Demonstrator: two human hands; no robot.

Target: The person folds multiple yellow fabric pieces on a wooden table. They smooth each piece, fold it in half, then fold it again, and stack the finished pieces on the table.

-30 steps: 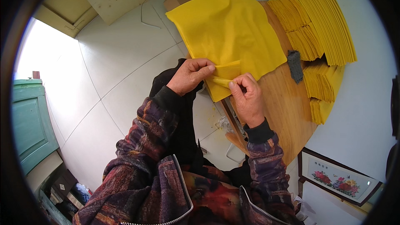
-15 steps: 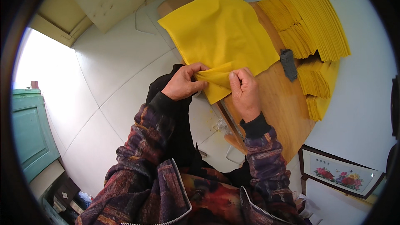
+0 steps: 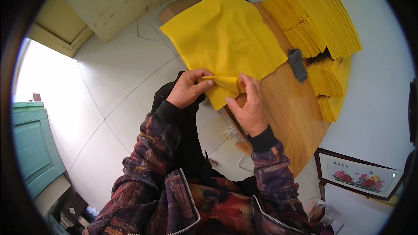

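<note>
A large yellow piece of fabric point(image 3: 226, 35) lies over the wooden table point(image 3: 289, 122), its near corner hanging past the table's edge. Along its near side the cloth is raised in a fold. My left hand point(image 3: 187, 89) pinches the left end of that fold between thumb and fingers. At the fold's right end my right hand point(image 3: 249, 106) has its fingertips against the cloth, while its thumb stands apart, lower, near the hanging corner. Both sleeves are dark and patterned.
Stacks of folded yellow fabric point(image 3: 322, 15) stand along the table's far right side. A dark grey cloth point(image 3: 297, 65) lies beside them. At the right leans a framed flower picture point(image 3: 359, 174). A green cabinet door point(image 3: 37, 143) is far left; pale tiles point(image 3: 126, 74) cover the floor.
My right thumb has come away from the fold and spread downward, and the right hand has shifted slightly left. My left hand keeps its pinch. The whole view has shifted a little.
</note>
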